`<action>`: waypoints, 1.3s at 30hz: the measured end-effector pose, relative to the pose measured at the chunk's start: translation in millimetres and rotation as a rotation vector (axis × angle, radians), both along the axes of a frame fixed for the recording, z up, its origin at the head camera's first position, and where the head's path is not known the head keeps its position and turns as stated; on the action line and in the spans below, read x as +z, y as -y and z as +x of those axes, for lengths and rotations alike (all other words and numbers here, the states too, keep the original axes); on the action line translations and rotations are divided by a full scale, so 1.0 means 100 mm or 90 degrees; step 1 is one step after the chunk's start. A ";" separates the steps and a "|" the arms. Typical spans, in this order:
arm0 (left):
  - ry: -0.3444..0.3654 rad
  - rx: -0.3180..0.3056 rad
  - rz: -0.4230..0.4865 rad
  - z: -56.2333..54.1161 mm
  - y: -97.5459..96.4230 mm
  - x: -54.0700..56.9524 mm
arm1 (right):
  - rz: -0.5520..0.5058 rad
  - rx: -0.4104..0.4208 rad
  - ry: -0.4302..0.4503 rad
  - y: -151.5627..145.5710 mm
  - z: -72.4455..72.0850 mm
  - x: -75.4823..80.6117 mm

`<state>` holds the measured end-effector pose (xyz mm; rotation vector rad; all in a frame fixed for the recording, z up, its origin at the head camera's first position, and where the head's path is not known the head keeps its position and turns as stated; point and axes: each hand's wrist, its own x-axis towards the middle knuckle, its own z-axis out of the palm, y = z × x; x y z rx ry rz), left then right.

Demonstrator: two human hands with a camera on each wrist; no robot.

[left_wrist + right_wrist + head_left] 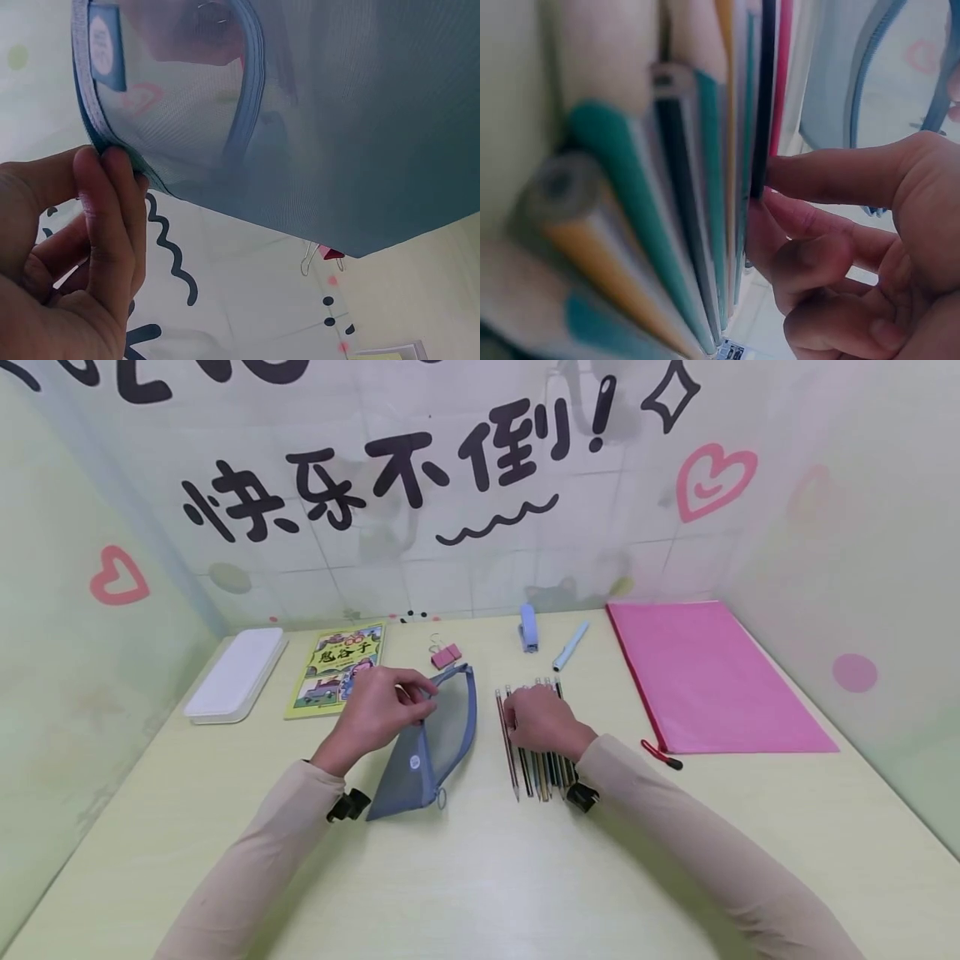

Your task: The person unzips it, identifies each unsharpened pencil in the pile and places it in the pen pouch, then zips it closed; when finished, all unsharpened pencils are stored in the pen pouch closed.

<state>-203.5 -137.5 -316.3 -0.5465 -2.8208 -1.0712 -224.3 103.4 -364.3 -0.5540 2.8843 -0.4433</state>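
Observation:
My left hand (384, 706) pinches the upper edge of a blue-grey mesh zip pouch (405, 777), which stands tilted with its zipped mouth parted. In the left wrist view, thumb and fingertips meet on the rim of the pouch (360, 150), beside a small tag. Over a row of pencils (528, 783) on the table is my right hand (543, 720), covering their middles. The right wrist view has its thumb and finger pinching a black pencil (764, 97) near the row's edge, beside a red one (781, 82). Green and yellow pencils stand close to the camera.
Behind the pouch lie a pink binder clip (446, 656) and a yellow book (330, 677), with a white case (236, 677) at far left. A blue stapler (528, 628), a light blue pen (572, 646) and a pink zip folder (723, 685) lie toward the back and right.

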 end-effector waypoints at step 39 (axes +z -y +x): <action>0.052 0.076 0.111 0.06 -0.05 -0.03 | -0.643 -0.174 0.075 0.51 0.17 0.09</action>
